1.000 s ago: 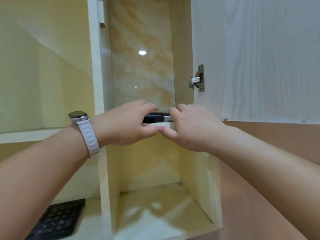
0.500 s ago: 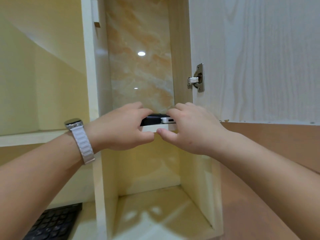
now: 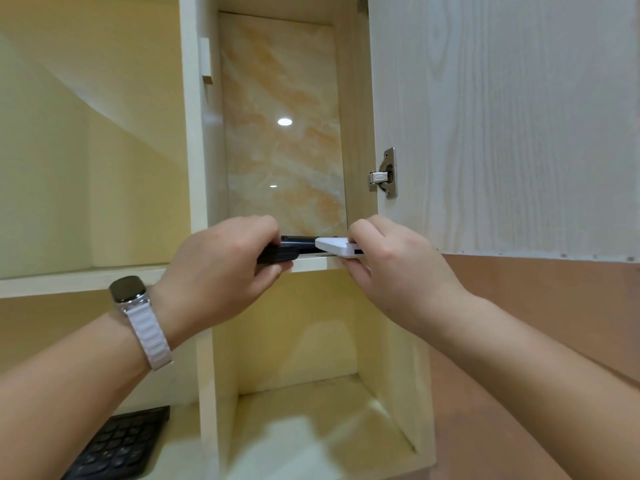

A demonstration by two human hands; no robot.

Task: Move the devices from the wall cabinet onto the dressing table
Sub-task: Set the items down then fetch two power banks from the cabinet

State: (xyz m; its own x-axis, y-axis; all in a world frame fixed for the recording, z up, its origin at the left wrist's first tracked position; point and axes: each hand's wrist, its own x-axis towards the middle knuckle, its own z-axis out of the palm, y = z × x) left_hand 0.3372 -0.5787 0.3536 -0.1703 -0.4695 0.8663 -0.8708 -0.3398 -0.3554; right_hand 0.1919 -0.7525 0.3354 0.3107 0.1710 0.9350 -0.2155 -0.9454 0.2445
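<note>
Both hands reach up to the middle shelf [image 3: 311, 263] of the narrow open wall cabinet. My left hand [image 3: 221, 268], with a watch on its wrist, grips a flat black device [image 3: 287, 249] at the shelf's front edge, fingers on top and thumb beneath. My right hand [image 3: 391, 268] pinches a flat white device [image 3: 337, 247] that has a small port in its edge; its near end sticks out past the shelf. The two devices lie side by side and touch or overlap in the middle. The dressing table is out of view.
The cabinet door [image 3: 502, 126] stands open on the right, held by a metal hinge [image 3: 384, 174]. A black keyboard [image 3: 117, 445] lies on the lower left shelf. The compartment below [image 3: 311, 427] holds nothing visible. A brown wall runs along the right.
My hands have drawn apart. The white device has come forward off the shelf edge in my right hand, and the black device has slid left and forward in my left hand.
</note>
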